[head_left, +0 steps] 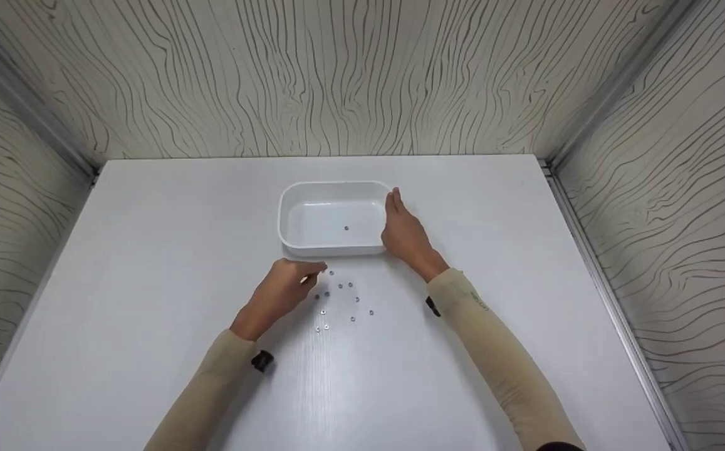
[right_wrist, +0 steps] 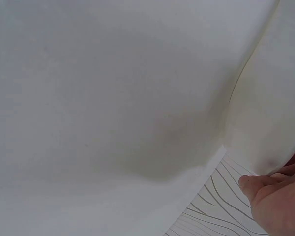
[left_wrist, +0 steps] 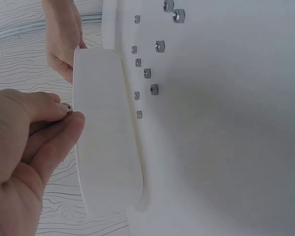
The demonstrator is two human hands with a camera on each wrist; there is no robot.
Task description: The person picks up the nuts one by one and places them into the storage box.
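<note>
I see the left hand (head_left: 284, 289) pinching one small nut (left_wrist: 68, 107) between thumb and fingertip, right at the near rim of the white tray (head_left: 287, 213). Right hand (head_left: 403, 233) lies flat, fingers straight, against the tray's 3 o'clock wall. One nut already sits inside; loose nuts (head_left: 340, 300) are scattered on the table (head_left: 149, 250) at the tray's 6 o'clock. Risk as I judge it: the pinch looks shallow, so the nut could slip and bounce off the rim.
</note>
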